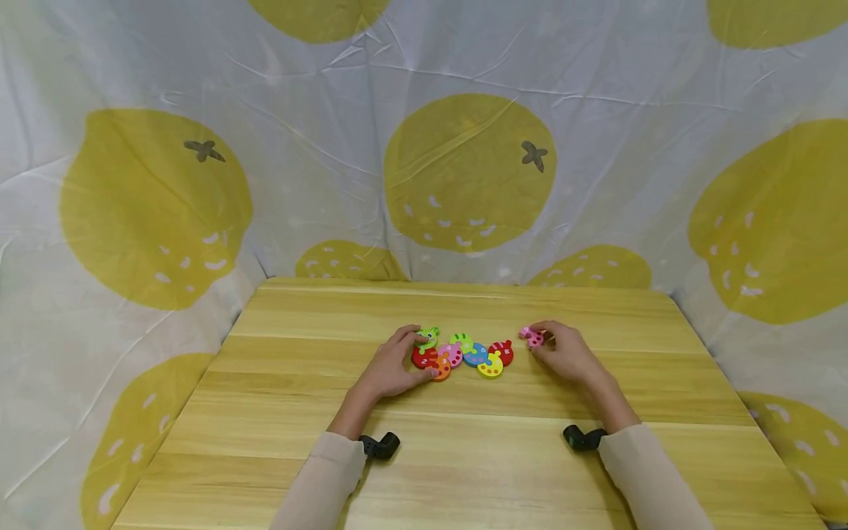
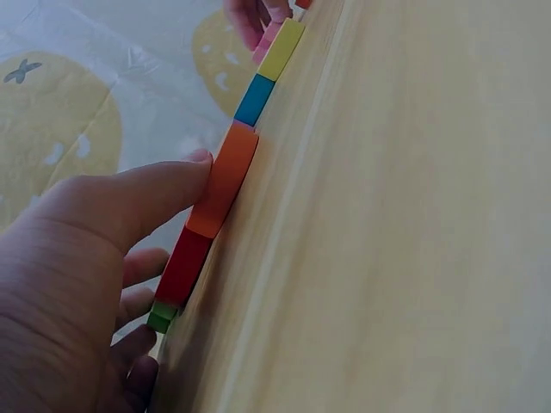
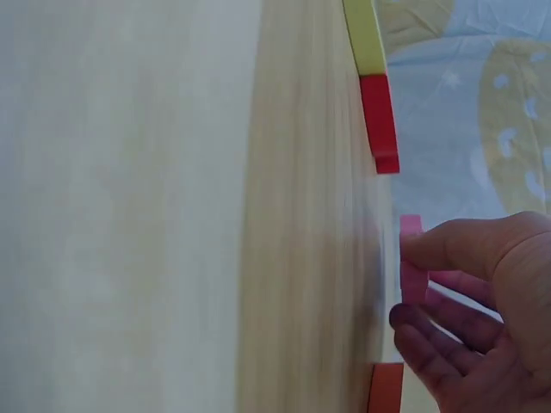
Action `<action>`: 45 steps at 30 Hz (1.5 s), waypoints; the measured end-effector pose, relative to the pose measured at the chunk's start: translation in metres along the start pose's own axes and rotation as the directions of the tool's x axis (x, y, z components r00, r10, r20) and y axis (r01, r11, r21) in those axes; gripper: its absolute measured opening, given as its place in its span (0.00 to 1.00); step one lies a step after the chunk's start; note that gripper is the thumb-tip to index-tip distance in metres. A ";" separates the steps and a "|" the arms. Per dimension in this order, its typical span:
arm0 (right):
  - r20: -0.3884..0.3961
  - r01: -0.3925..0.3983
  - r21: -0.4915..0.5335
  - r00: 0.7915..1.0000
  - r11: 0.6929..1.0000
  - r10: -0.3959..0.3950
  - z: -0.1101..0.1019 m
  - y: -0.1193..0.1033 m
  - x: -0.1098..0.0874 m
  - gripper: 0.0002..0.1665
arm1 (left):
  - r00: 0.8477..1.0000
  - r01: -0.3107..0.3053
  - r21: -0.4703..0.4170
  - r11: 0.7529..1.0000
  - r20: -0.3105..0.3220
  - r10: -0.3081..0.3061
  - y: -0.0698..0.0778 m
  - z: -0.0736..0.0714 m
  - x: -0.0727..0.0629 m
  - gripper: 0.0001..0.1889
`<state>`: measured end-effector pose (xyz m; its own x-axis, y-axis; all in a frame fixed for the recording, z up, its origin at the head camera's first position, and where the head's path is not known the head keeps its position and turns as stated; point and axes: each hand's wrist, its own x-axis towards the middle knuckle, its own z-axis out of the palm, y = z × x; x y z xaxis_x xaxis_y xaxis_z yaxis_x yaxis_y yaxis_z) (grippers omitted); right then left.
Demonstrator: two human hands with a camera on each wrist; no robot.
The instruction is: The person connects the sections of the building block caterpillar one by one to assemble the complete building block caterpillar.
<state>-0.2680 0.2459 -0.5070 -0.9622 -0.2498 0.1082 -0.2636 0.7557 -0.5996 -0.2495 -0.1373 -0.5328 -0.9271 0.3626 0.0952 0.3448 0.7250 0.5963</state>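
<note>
A caterpillar puzzle of joined, numbered wooden pieces (image 1: 475, 355) lies flat on the table, its green head at the left and a red piece (image 1: 500, 353) at the right end. My left hand (image 1: 392, 366) holds the head end, with the thumb on the edge of the orange piece (image 2: 225, 181) and fingers round by the green head (image 1: 429, 337). Between thumb and fingers, my right hand (image 1: 563, 353) pinches a loose pink puzzle piece with dark spots (image 1: 534, 338). The right wrist view shows this piece apart from the red end piece (image 3: 379, 120).
An orange-red piece (image 3: 386, 387) shows at the bottom of the right wrist view, beyond the right hand; the hand covers that spot in the head view. Behind the wooden table (image 1: 464, 471) hangs a lemon-print cloth (image 1: 318, 169). Each wrist wears a black camera (image 1: 381, 446).
</note>
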 end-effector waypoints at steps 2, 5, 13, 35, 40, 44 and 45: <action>-0.004 0.019 0.012 1.000 1.000 -0.019 0.002 -0.003 -0.001 0.25 | 1.000 0.003 -0.002 1.000 -0.006 -0.003 0.000 0.000 0.000 0.35; -0.015 0.038 0.029 0.999 0.999 -0.037 0.006 -0.007 -0.002 0.25 | 1.000 0.003 -0.005 1.000 -0.014 -0.003 0.000 0.000 -0.001 0.36; 0.008 0.053 0.076 0.999 0.996 -0.054 0.013 -0.016 -0.002 0.24 | 1.000 -0.001 0.007 1.000 -0.015 0.001 -0.001 0.001 0.000 0.36; 0.073 0.113 0.049 0.991 0.992 -0.116 0.017 -0.022 0.003 0.23 | 0.999 -0.018 0.007 1.000 -0.030 0.018 0.000 0.000 0.000 0.37; 0.077 0.103 0.028 0.991 0.994 -0.105 0.018 -0.023 0.004 0.23 | 0.999 -0.034 0.011 0.999 -0.019 0.034 -0.002 0.000 0.001 0.36; 0.080 0.108 0.011 0.991 0.994 -0.109 0.020 -0.023 0.005 0.23 | 0.999 -0.051 0.025 0.998 0.018 0.051 -0.002 0.001 -0.001 0.38; 0.078 0.108 0.008 0.991 0.994 -0.109 0.020 -0.024 0.005 0.23 | 0.998 -0.059 0.025 0.998 0.023 0.058 -0.001 0.001 -0.001 0.38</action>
<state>-0.2649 0.2147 -0.5084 -0.9196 -0.3772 0.1101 -0.3658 0.7195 -0.5904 -0.2490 -0.1379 -0.5345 -0.9018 0.4175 0.1115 0.4022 0.7165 0.5699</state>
